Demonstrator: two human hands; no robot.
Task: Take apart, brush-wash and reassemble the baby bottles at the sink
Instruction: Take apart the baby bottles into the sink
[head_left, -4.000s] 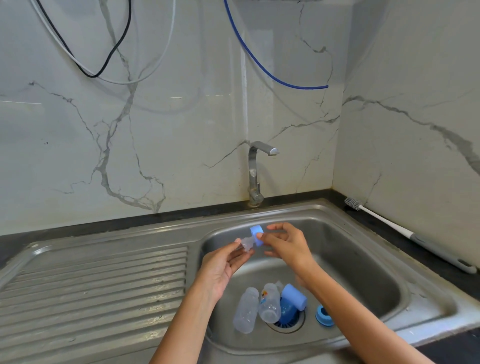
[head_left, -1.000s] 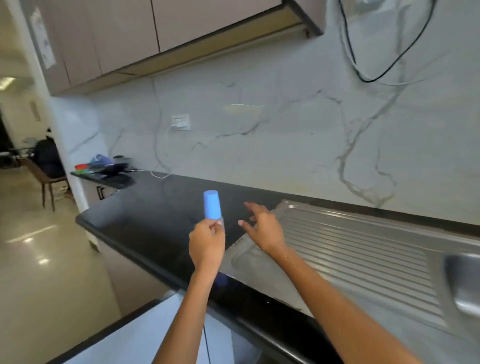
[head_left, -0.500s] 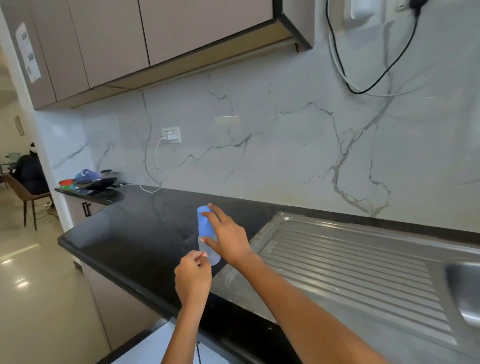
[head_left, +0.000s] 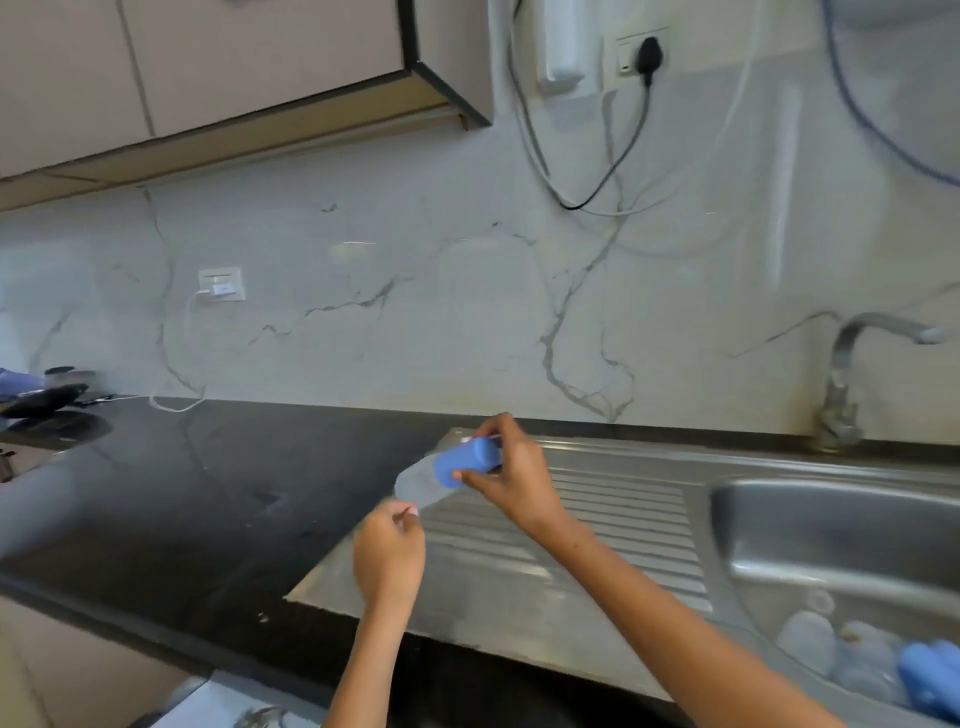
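My right hand (head_left: 506, 475) grips a small baby bottle by its blue cap (head_left: 462, 463); the clear body (head_left: 415, 486) tilts down to the left, above the left end of the steel drainboard (head_left: 571, 525). My left hand (head_left: 388, 556) sits just below the bottle's base with fingers curled and thumb and forefinger pinched; whether it holds anything is hidden. More clear bottles (head_left: 810, 636) and a blue cap (head_left: 930, 675) lie in the sink basin (head_left: 831, 525) at lower right.
A black countertop (head_left: 182, 493) stretches left of the drainboard, with dark objects (head_left: 47, 397) at its far end. The tap (head_left: 852, 374) stands behind the basin. Cables hang on the marble wall from a socket (head_left: 641, 54).
My view has swung right, back toward the sink. My right hand has tipped the bottle from upright to nearly sideways and carried it right over the drainboard; my left hand has come off it.
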